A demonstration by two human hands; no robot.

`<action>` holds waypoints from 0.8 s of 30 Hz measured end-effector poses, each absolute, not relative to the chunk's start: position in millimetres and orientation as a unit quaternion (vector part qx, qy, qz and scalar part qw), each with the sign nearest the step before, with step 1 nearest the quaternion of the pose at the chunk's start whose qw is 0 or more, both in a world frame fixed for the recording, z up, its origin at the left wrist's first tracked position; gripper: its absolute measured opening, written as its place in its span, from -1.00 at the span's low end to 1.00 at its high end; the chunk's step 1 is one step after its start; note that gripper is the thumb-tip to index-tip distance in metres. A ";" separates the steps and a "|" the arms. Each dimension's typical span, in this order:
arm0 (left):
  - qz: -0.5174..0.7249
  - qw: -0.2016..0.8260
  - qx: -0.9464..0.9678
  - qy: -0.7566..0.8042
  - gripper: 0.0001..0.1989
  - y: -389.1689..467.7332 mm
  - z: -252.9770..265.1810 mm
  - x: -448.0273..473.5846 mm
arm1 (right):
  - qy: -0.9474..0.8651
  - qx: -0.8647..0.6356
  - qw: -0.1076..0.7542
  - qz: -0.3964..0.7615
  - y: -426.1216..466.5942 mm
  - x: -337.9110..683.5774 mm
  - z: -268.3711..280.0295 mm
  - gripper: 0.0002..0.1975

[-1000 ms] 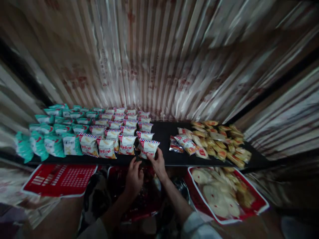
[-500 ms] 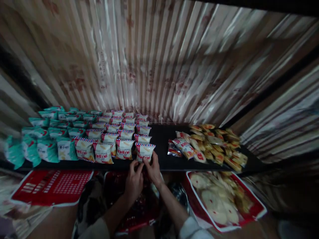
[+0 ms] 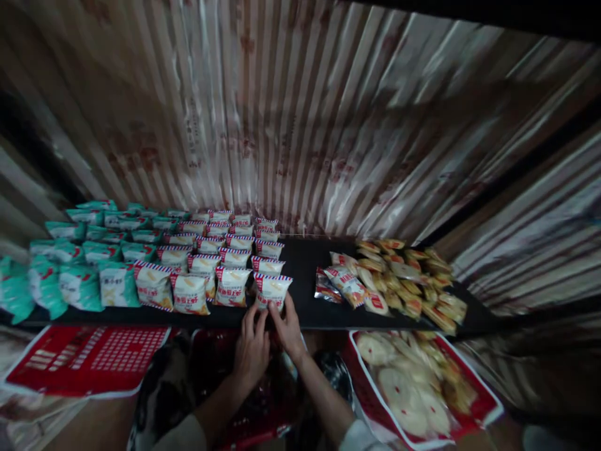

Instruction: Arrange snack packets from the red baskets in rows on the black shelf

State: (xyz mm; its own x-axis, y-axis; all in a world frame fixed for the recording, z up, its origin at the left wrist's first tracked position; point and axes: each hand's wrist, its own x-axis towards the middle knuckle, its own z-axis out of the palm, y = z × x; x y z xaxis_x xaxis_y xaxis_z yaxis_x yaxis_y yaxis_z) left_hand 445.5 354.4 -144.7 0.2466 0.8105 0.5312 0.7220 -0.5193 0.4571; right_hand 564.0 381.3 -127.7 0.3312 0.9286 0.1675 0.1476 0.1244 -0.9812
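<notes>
A small white snack bag [image 3: 272, 289] with a red-and-blue striped top edge stands upright at the shelf's front edge. My right hand [image 3: 287, 329] grips its lower right side, the thumb on its front and the fingers along the side. Curled fingers of my left hand [image 3: 253, 344] press at the bag's lower left corner. To its left stands a matching snack bag [image 3: 232, 287], with rows of the same kind behind. Farther left are rows of teal snack bags [image 3: 117, 285].
On the black shelf [image 3: 303, 266], right of the white bags, lie a loose red-white packet [image 3: 347, 285] and a heap of yellow packets [image 3: 399, 285]. Below are a red basket [image 3: 84, 360] at left, a dark red basket between my knees, and a red basket holding round pale packs [image 3: 413, 394] at right.
The view has shifted slightly, and the shelf's left side sits farther left. Both hands stay at the same bag, the left one a little closer to its bottom edge.
</notes>
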 end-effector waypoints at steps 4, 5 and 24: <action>0.365 0.077 0.791 0.485 -0.51 357.8 -142.8 447.1 | -0.453 -0.571 0.585 0.355 385.7 561.5 -120.6 -0.37; 0.366 0.079 0.793 0.481 -0.50 359.1 -142.5 447.4 | -0.451 -0.571 0.586 0.356 386.8 561.2 -120.1 -0.37; 0.348 0.137 0.786 0.492 -0.47 358.7 -150.8 437.5 | -0.509 -0.581 0.564 0.293 390.1 550.1 -123.9 -0.40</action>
State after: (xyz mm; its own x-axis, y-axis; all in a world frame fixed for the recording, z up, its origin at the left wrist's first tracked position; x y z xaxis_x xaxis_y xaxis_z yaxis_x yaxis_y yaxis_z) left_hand 437.5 358.7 -150.8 0.2733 0.8687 0.4132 0.6784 -0.4786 0.5574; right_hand 550.1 390.1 -123.9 0.3099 0.9216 0.2337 0.2611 0.1539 -0.9530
